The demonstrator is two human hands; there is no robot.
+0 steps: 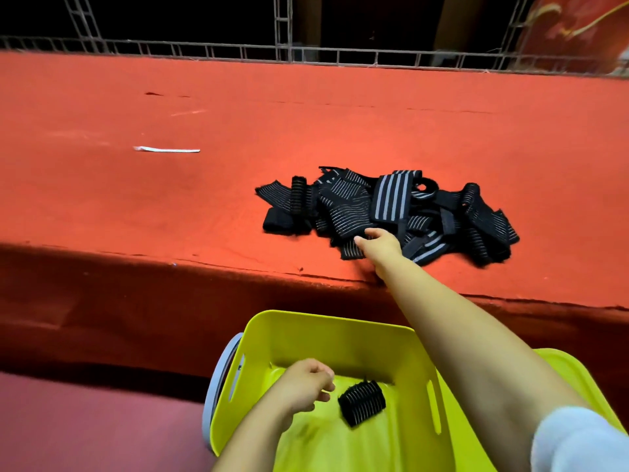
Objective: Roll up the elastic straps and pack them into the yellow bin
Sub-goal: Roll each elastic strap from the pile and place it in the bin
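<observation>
A heap of black elastic straps (388,206) with grey stripes lies on the red platform (204,185). My right hand (381,245) reaches to the heap's near edge and its fingers close on a strap end there. The yellow bin (326,330) stands below the platform's front edge. One rolled black strap (362,401) lies on the bin's floor. My left hand (306,384) hovers inside the bin just left of that roll, fingers loosely curled and holding nothing.
A thin white strip (166,149) lies on the platform at the left. A metal truss railing (282,52) runs along the platform's far edge. A white round object (218,379) sits against the bin's left side.
</observation>
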